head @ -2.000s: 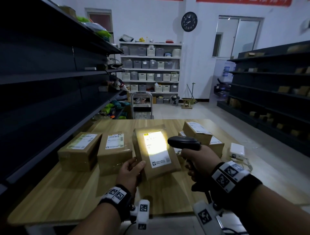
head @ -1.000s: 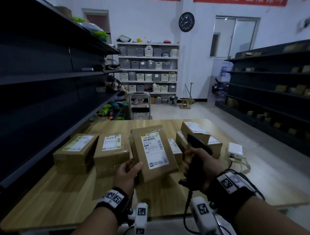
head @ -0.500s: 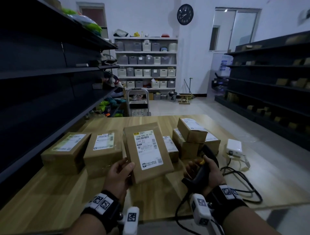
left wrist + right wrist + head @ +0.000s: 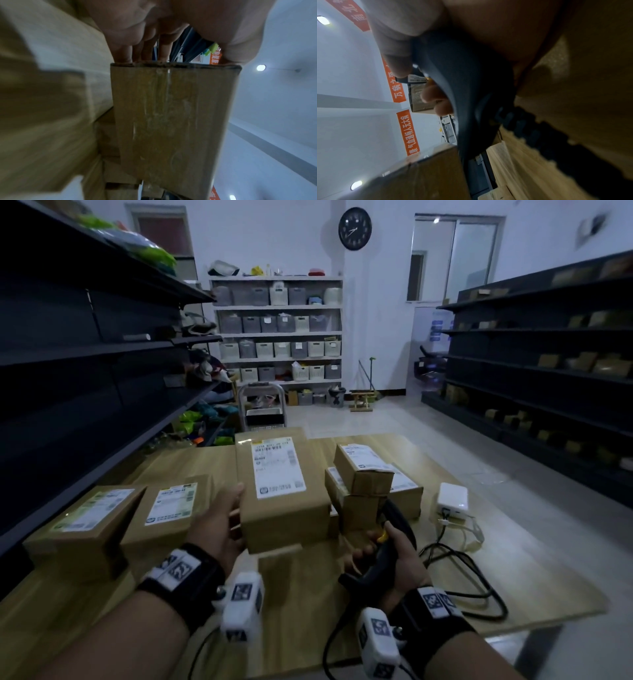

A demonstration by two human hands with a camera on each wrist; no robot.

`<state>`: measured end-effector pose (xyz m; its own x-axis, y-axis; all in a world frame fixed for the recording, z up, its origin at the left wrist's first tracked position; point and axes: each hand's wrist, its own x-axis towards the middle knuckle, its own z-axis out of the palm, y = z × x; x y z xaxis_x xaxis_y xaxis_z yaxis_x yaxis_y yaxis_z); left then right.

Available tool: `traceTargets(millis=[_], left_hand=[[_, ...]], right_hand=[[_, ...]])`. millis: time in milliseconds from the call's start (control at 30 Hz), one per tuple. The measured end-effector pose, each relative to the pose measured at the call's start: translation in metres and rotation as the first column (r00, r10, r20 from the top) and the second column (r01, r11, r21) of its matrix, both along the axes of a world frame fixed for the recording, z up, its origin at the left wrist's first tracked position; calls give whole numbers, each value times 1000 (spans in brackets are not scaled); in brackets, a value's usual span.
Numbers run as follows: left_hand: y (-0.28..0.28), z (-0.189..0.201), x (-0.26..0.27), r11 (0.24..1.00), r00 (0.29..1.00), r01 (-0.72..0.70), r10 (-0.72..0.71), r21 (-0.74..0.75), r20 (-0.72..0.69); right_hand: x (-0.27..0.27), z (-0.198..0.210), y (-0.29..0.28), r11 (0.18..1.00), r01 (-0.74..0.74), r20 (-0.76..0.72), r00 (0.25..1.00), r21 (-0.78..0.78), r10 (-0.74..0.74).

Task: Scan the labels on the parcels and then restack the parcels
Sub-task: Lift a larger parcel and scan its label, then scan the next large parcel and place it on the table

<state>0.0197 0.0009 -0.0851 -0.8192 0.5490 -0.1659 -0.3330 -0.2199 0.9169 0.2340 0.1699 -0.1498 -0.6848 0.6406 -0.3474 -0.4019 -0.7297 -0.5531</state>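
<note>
Table (image 4: 298,604), centre foreground; dark shelving (image 4: 85,371) along its left, more shelving (image 4: 548,364) well apart at right. On the table, left: two labelled parcels (image 4: 82,529) (image 4: 168,515) side by side, touching. Centre: held parcel (image 4: 281,491), above the tabletop, left hand (image 4: 219,525) at its left edge. Right of it: parcel stack (image 4: 366,481) (small parcel on top); barcode scanner (image 4: 383,549) in right hand (image 4: 394,559), before the stack. Further right: white adapter box (image 4: 452,498); its cable (image 4: 472,583) nearer the table's front edge.
</note>
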Motion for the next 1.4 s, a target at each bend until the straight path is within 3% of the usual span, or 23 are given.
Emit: traceTargets(millis=[200, 467, 633, 1200, 1400], left_hand=[[53, 28, -14, 988, 998, 63, -63, -144, 3], [86, 7, -27, 950, 991, 134, -123, -281, 57], [81, 2, -27, 950, 977, 195, -168, -243, 127], [30, -1, -15, 943, 987, 159, -140, -292, 83], [16, 2, -13, 951, 997, 37, -54, -307, -49]], right_hand=[[-1, -3, 2, 999, -34, -22, 999, -13, 34], [-1, -10, 11, 999, -42, 6, 999, -1, 42], [-4, -17, 14, 999, -35, -2, 999, -13, 35], [-6, -15, 8, 1000, 8, -8, 1000, 9, -8], [-5, -16, 9, 1000, 12, -8, 1000, 19, -12]])
